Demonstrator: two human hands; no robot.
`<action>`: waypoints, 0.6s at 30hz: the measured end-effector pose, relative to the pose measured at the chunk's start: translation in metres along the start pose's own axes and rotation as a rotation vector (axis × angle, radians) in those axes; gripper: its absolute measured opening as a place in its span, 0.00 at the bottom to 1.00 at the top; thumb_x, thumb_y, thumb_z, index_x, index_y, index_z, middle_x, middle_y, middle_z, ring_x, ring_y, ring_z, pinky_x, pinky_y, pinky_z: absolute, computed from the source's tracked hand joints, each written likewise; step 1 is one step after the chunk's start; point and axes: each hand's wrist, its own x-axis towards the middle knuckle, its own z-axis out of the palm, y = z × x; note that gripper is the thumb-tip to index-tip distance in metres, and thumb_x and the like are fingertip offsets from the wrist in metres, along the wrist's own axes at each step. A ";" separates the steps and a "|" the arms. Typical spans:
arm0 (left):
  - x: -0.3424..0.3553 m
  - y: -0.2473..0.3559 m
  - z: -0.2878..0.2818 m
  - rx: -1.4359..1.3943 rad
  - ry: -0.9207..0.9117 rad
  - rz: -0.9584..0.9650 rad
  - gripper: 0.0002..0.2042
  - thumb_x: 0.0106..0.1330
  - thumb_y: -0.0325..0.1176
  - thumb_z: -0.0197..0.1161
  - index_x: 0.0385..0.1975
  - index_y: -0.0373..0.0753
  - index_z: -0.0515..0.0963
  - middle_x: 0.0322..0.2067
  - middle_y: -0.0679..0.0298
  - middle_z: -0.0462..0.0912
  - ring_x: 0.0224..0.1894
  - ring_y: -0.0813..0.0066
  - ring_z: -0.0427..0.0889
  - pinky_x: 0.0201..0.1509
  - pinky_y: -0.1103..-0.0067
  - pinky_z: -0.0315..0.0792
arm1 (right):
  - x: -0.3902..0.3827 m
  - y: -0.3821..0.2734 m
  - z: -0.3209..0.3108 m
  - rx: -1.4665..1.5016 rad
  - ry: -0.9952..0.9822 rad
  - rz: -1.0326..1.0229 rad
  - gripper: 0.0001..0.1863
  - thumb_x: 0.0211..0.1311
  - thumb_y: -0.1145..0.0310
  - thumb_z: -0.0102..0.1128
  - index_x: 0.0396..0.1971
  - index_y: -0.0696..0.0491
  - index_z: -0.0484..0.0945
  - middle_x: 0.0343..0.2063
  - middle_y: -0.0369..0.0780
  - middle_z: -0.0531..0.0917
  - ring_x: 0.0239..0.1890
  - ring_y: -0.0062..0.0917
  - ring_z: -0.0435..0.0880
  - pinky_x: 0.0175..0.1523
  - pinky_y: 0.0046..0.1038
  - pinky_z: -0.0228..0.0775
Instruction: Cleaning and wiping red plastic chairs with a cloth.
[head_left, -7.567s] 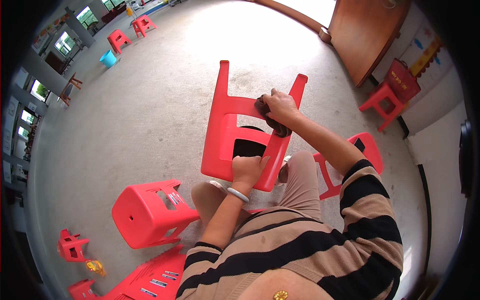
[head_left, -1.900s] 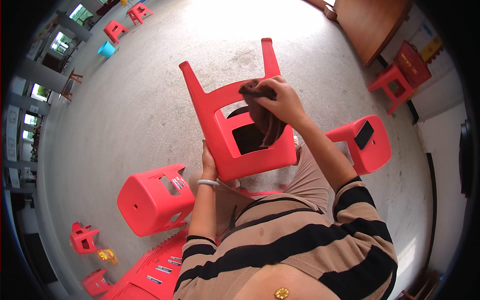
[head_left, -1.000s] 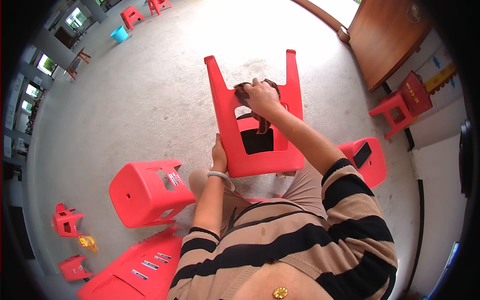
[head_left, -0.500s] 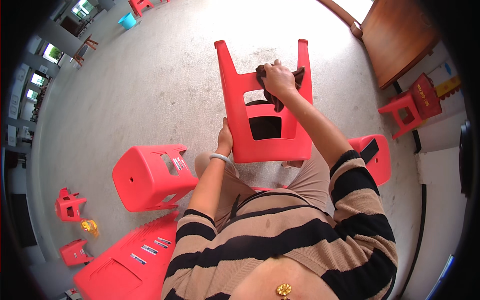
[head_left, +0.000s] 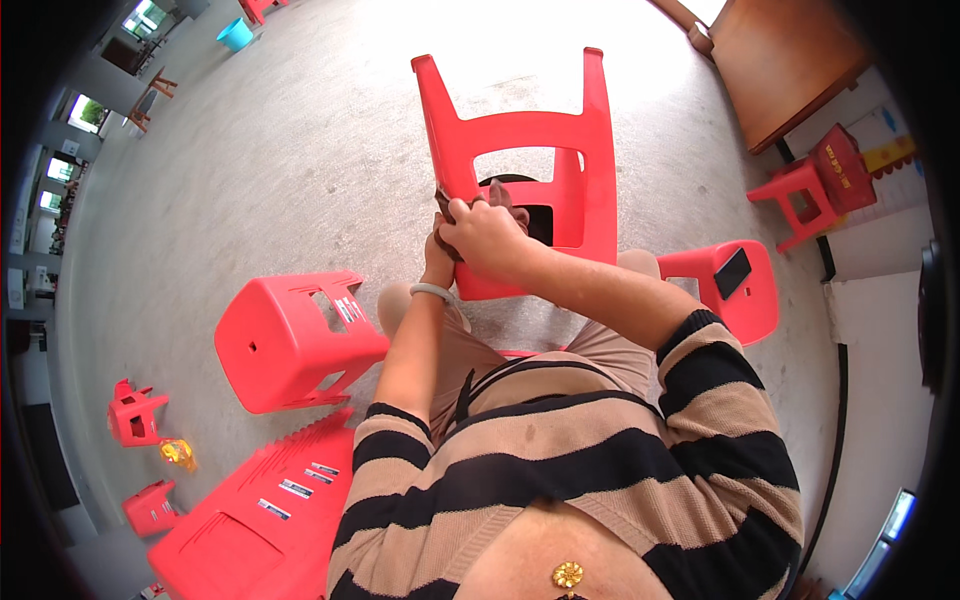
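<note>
A red plastic stool (head_left: 590,180) is held on its side above my knees, legs pointing away from me. My left hand (head_left: 436,260) grips its left side low down, partly hidden behind my right hand (head_left: 485,232). My right hand is closed on a crumpled dark brown cloth (head_left: 505,200), pressing it on the left side of the stool, below the upper crossbar. A dark round shape shows through the stool's openings.
A red stool (head_left: 265,355) lies at my left, above stacked red stools (head_left: 210,555). At my right a stool (head_left: 760,310) carries a black phone (head_left: 732,271). A red bag (head_left: 845,165) rests on another stool. Farther off are a blue bucket (head_left: 235,36) and wooden door (head_left: 785,60).
My right hand with the cloth has moved down and left, from the upper crossbar to the stool's left side beside my left hand. The stool sits a little higher in the picture.
</note>
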 end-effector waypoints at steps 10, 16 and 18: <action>0.004 0.006 0.011 -0.067 0.132 -0.168 0.32 0.81 0.53 0.36 0.48 0.27 0.81 0.43 0.52 0.86 0.47 0.64 0.82 0.56 0.71 0.72 | -0.126 0.069 -0.047 -0.149 -0.242 -0.228 0.18 0.50 0.55 0.73 0.39 0.45 0.79 0.42 0.38 0.76 0.42 0.31 0.80 0.47 0.33 0.74; 0.012 0.007 0.002 0.127 0.131 -0.132 0.32 0.79 0.52 0.39 0.46 0.26 0.81 0.41 0.51 0.86 0.44 0.64 0.84 0.53 0.70 0.74 | -0.126 0.055 -0.039 -0.068 -0.105 -0.342 0.08 0.58 0.62 0.62 0.37 0.44 0.78 0.39 0.37 0.74 0.39 0.29 0.79 0.42 0.32 0.73; 0.011 0.015 0.016 0.076 0.153 -0.192 0.31 0.79 0.52 0.41 0.45 0.26 0.82 0.41 0.50 0.86 0.42 0.64 0.84 0.52 0.70 0.74 | -0.110 0.038 -0.025 -0.056 -0.058 -0.355 0.08 0.56 0.65 0.61 0.37 0.44 0.78 0.39 0.37 0.74 0.40 0.29 0.79 0.40 0.31 0.73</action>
